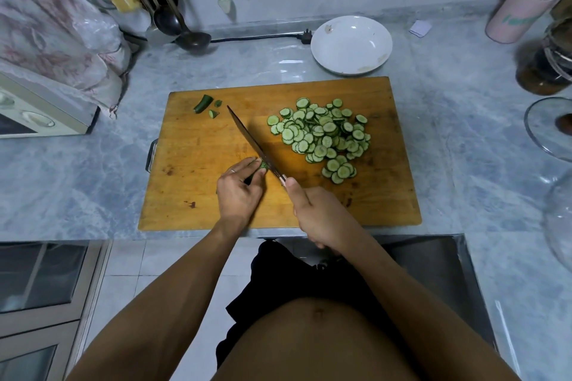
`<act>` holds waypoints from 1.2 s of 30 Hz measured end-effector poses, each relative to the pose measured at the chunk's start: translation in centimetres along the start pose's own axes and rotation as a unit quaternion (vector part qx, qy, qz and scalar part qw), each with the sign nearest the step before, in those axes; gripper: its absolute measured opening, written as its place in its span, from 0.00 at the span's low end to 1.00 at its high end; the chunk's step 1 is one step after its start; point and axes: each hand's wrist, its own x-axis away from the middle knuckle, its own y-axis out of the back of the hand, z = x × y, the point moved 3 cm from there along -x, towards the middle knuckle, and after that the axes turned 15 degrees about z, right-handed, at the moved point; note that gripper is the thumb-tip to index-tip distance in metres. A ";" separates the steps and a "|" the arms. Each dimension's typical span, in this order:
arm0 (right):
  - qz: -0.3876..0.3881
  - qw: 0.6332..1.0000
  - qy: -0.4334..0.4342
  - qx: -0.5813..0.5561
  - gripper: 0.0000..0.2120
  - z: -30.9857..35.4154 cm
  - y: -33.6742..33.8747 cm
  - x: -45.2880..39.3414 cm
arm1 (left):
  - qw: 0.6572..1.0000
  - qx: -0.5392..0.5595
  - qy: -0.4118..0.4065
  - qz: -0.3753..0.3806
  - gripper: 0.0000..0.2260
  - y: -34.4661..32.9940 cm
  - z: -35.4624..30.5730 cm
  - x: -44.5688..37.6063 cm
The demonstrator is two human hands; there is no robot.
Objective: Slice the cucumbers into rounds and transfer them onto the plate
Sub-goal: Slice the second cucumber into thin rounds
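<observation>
On the wooden cutting board [192,145] my left hand [240,192] pinches a short cucumber stub [262,165], mostly hidden under the fingers. My right hand [318,216] grips the handle of a long knife [255,144], whose blade lies against the stub's right end and points to the far left. A heap of several cucumber rounds [325,136] covers the board's right half. Cut-off cucumber ends [205,105] lie at the board's far left corner. The white plate [351,45] stands behind the board, with no slices on it.
A ladle [188,35] and hanging utensils are at the back left, beside a covered appliance [40,108]. A power cord [260,38] runs along the wall. A bottle [523,6], a dark jar [544,71] and glass lids [551,127] crowd the right side.
</observation>
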 end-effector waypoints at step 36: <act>-0.042 0.998 -0.052 -0.011 0.36 -1.4 1.8 -3.0 | 1.000 -0.019 -0.013 0.004 0.11 0.4 0.1 0.5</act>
